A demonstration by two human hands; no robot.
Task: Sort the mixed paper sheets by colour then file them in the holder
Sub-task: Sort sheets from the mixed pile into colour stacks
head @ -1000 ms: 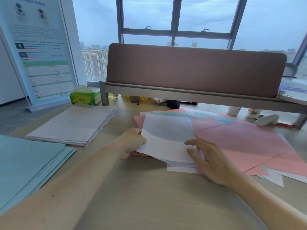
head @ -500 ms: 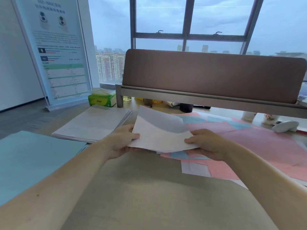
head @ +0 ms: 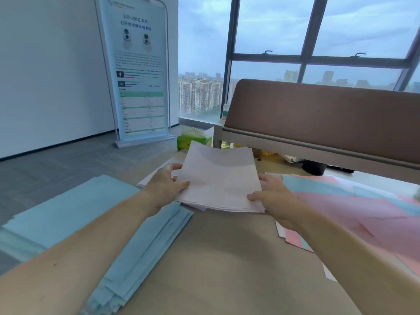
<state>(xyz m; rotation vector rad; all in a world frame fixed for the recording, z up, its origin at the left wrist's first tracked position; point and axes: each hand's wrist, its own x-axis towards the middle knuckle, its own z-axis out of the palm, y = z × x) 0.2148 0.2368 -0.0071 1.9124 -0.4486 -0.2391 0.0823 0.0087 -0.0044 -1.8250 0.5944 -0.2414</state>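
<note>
Above the desk [head: 227, 258], left grip [head: 167, 181] and right grip [head: 273, 196] pinch a slightly fanned white stack [head: 218, 178].

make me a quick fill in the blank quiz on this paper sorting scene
1. The left hand and right hand hold a stack of ___ paper.
2. The neat pile at the left is ___.
3. Most loose sheets at the right are ___.
4. The tissue box behind the stack is ___.
Missing words: white, blue, pink, green.
</note>
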